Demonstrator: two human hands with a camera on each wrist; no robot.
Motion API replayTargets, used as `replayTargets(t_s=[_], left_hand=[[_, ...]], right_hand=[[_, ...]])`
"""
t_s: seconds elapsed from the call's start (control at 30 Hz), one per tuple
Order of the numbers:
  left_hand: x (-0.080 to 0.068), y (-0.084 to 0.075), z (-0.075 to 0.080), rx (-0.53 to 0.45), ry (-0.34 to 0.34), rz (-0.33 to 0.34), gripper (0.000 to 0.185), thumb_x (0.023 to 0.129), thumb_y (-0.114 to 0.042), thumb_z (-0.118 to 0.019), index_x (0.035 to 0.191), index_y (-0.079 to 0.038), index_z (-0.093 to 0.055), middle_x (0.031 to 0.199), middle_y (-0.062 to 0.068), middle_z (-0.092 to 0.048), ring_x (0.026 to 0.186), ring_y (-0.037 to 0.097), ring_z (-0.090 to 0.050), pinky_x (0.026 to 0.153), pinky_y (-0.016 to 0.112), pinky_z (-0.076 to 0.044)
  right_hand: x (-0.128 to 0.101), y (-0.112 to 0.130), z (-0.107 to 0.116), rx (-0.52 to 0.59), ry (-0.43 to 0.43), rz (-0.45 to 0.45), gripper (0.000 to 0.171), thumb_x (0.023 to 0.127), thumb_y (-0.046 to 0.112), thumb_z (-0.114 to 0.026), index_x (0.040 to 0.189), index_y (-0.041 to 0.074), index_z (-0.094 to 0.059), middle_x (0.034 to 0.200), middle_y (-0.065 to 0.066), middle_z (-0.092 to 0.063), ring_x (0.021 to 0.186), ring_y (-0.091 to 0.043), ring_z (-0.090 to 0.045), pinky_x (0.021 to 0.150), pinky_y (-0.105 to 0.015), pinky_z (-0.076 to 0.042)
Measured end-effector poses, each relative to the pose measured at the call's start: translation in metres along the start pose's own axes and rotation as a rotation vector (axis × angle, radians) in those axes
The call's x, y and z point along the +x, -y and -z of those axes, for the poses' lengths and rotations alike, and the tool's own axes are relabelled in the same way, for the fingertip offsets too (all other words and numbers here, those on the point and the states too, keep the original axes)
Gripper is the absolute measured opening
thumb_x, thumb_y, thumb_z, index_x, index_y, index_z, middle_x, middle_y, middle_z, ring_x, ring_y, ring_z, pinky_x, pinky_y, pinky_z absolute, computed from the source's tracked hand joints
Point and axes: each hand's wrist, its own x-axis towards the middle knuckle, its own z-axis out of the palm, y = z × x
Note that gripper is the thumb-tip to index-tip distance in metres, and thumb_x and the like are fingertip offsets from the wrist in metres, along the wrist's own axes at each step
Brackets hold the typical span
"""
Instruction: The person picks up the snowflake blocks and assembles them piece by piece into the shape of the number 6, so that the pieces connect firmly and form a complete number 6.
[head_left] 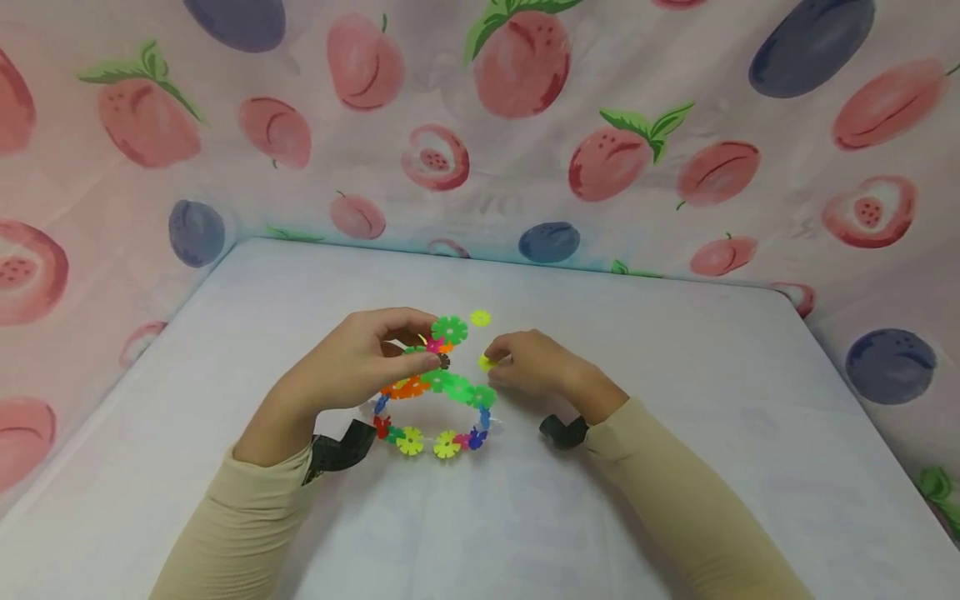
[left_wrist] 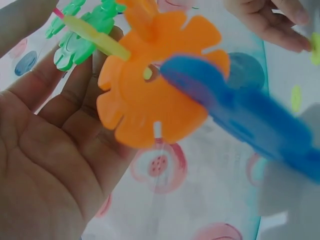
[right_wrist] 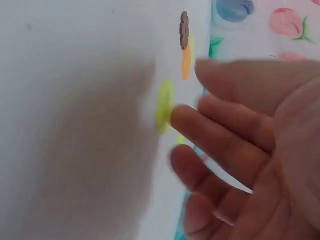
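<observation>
My left hand (head_left: 348, 358) holds a ring-shaped chain of interlocking plastic snowflake discs (head_left: 457, 386) in green, orange, blue, red, yellow and pink. Up close in the left wrist view, an orange disc (left_wrist: 150, 110) joins a blue disc (left_wrist: 240, 115), with green discs (left_wrist: 80, 42) between the thumb and fingers. My right hand (head_left: 536, 362) reaches down to a loose yellow disc (head_left: 485, 362) on the table. In the right wrist view a fingertip meets that yellow disc (right_wrist: 164, 107) at its edge, while the thumb stands apart from it.
Another yellow disc (head_left: 481, 318) lies farther back on the white table (head_left: 675, 417). A brown disc (right_wrist: 184, 30) and an orange disc (right_wrist: 186, 65) show past the right thumb. Fruit-printed cloth (head_left: 450, 217) rises behind the table.
</observation>
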Motion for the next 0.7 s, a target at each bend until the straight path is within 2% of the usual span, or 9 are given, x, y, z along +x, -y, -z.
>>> replayTargets(t_s=[0.17, 0.4, 0.6, 0.7], left_hand=[[-0.001, -0.001, -0.001, -0.005, 0.014, 0.007, 0.035, 0.093, -0.017, -0.073, 0.125, -0.005, -0.067, 0.109, 0.003, -0.069, 0.103, 0.018, -0.064, 0.087, 0.037, -0.055], [0.000, 0.000, -0.003, 0.008, 0.023, -0.002, 0.036, 0.094, -0.017, -0.073, 0.127, -0.007, -0.066, 0.110, 0.002, -0.068, 0.104, 0.018, -0.063, 0.088, 0.037, -0.055], [0.000, -0.001, -0.003, 0.010, 0.022, -0.017, 0.036, 0.093, -0.017, -0.073, 0.127, -0.007, -0.066, 0.112, 0.005, -0.068, 0.103, 0.018, -0.063, 0.087, 0.037, -0.055], [0.000, -0.002, -0.004, 0.015, 0.023, -0.016, 0.037, 0.093, -0.017, -0.073, 0.128, -0.006, -0.066, 0.113, 0.006, -0.068, 0.104, 0.019, -0.063, 0.087, 0.036, -0.055]], right_hand=[[0.004, -0.004, -0.005, -0.031, -0.070, 0.000, 0.039, 0.094, 0.016, -0.066, 0.131, 0.005, -0.062, 0.129, -0.007, -0.065, 0.127, -0.027, -0.055, 0.108, -0.043, -0.040], [0.010, 0.000, -0.009, -0.129, -0.083, -0.048, 0.034, 0.094, 0.015, -0.069, 0.126, 0.008, -0.065, 0.123, -0.006, -0.067, 0.120, -0.026, -0.058, 0.106, -0.042, -0.042], [0.012, 0.000, -0.008, -0.056, -0.048, -0.055, 0.034, 0.091, 0.010, -0.071, 0.125, 0.006, -0.066, 0.118, -0.006, -0.066, 0.113, -0.023, -0.058, 0.104, -0.040, -0.044], [0.011, -0.003, -0.006, -0.008, -0.008, -0.059, 0.034, 0.091, 0.007, -0.070, 0.125, 0.003, -0.066, 0.106, -0.007, -0.065, 0.101, -0.022, -0.058, 0.096, -0.037, -0.047]])
